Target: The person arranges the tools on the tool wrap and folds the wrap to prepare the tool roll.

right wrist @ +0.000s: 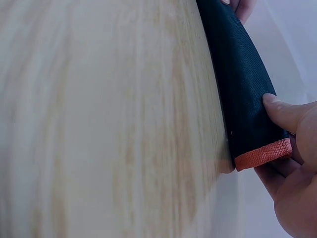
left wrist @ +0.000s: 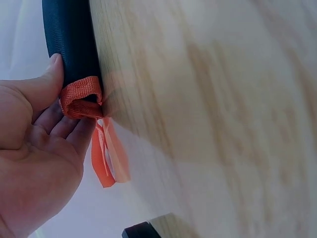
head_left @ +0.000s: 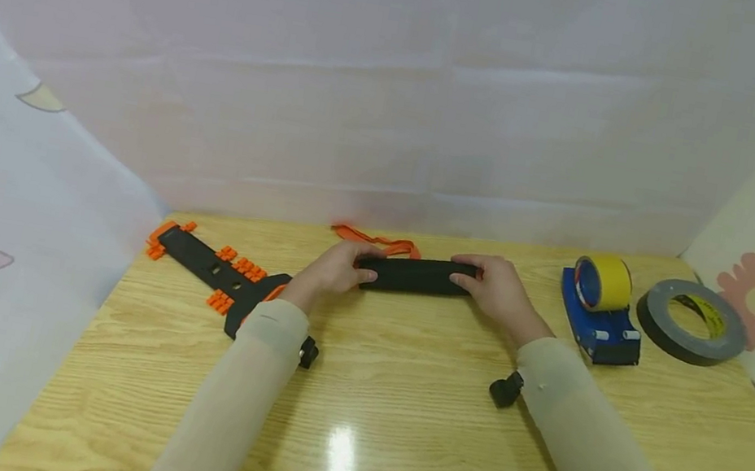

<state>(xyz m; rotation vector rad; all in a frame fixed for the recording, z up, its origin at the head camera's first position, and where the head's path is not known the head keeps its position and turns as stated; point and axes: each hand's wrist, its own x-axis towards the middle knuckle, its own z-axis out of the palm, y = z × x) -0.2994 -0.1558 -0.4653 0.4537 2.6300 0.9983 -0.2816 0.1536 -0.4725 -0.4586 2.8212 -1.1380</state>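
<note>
A rolled black fabric pouch (head_left: 408, 275) with orange-trimmed ends lies crosswise near the back of the table, held between both hands. My left hand (head_left: 341, 265) pinches its left end, thumb on the near face and fingers behind. In the left wrist view, that end's orange trim (left wrist: 81, 94) gapes like a loop, and an orange strap (left wrist: 106, 153) hangs beyond it. My right hand (head_left: 497, 287) pinches the right end in the same way. The right wrist view shows the orange edging (right wrist: 263, 154) there, flatter, beside the fingers.
To the left lies a black T-shaped piece (head_left: 196, 256) with orange segmented parts, partly behind the left forearm. On the right are a blue tape dispenser (head_left: 579, 317), a yellow tape roll (head_left: 612, 285) on it, and a grey tape roll (head_left: 682, 343). A draped sheet backs the table.
</note>
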